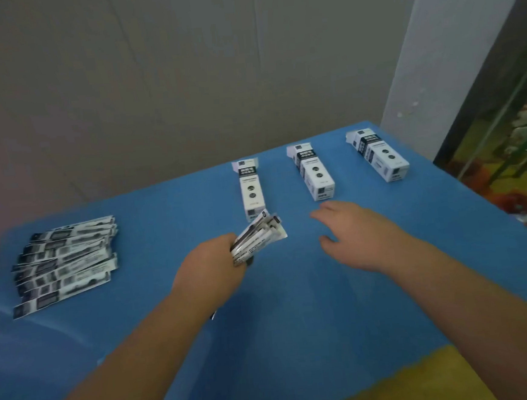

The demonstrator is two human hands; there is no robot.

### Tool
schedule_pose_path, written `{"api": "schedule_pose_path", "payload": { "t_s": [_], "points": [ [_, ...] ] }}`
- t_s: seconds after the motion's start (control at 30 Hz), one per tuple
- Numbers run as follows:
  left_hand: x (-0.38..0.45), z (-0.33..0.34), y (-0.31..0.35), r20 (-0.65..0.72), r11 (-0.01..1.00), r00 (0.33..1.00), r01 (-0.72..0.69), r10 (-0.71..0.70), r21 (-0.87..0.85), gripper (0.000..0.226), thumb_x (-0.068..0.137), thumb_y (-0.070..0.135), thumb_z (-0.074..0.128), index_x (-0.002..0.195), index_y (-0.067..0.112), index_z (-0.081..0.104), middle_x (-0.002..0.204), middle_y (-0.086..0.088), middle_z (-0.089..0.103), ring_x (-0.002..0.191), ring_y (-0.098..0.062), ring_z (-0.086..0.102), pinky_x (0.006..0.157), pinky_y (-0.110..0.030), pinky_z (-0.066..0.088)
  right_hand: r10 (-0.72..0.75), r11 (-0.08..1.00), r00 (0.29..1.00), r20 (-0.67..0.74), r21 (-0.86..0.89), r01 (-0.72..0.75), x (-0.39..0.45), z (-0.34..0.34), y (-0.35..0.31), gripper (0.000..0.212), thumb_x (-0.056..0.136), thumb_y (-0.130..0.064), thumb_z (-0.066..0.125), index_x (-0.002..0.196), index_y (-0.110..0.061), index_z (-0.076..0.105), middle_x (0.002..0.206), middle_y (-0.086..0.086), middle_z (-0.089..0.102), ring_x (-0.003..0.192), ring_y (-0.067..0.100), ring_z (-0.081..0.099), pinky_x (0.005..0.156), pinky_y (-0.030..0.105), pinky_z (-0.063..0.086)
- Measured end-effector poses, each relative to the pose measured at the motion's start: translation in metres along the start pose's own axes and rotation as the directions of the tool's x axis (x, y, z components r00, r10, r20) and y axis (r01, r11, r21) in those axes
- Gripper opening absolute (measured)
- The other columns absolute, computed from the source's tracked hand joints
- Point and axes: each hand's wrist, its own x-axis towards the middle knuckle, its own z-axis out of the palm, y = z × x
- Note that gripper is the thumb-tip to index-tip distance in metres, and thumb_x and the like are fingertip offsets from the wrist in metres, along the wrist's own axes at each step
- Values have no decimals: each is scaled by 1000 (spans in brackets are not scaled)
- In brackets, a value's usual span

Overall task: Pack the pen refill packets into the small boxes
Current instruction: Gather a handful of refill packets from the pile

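Note:
Three small white-and-black boxes lie in a row at the back of the blue mat: a left box, a middle box and a right box, each with its far end flap open. My left hand grips a bunch of pen refill packets, their ends fanned out just below the left box. My right hand hovers open, palm down, just in front of the middle box and holds nothing. A spread pile of several more refill packets lies at the left.
The blue foam mat covers the table; a yellow edge shows at the front right. A grey wall stands close behind. At the right are a white pillar and a framed picture.

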Motion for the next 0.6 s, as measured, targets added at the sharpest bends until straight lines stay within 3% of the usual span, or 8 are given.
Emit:
{"api": "schedule_pose_path", "payload": {
  "t_s": [0.17,0.33,0.47,0.6],
  "points": [
    [27,25,68,-7,999,1000,6,-6,51,9,89,27,54,89,35,51,76,14,57,68,-10,54,54,-27,39,-29,999,999,-22,-20,29,9,-18,82,42,95,-31,48,136,-22,52,126,-2,55,119,23,54,93,42,51],
    [43,43,125,-20,991,999,-47,50,129,21,90,27,59,79,30,42,75,10,54,65,-6,50,49,-26,33,-15,1000,1000,-14,-27,15,16,-31,147,49,97,-32,49,145,-24,46,129,-4,53,122,21,53,92,39,51],
    [59,64,159,102,968,986,-148,129,205,22,91,30,61,83,33,40,76,10,51,64,-8,48,50,-28,30,17,1000,1000,-26,-11,-18,20,-35,181,46,96,-34,50,141,-23,48,135,-3,53,124,25,52,94,44,51],
    [77,86,182,262,942,949,-241,177,235,21,91,32,65,106,27,51,95,4,59,88,-23,61,62,-31,39,22,1000,999,-32,10,-22,26,-35,202,49,96,-35,51,143,-23,48,140,-3,53,126,25,52,97,45,50]
  ]
}}
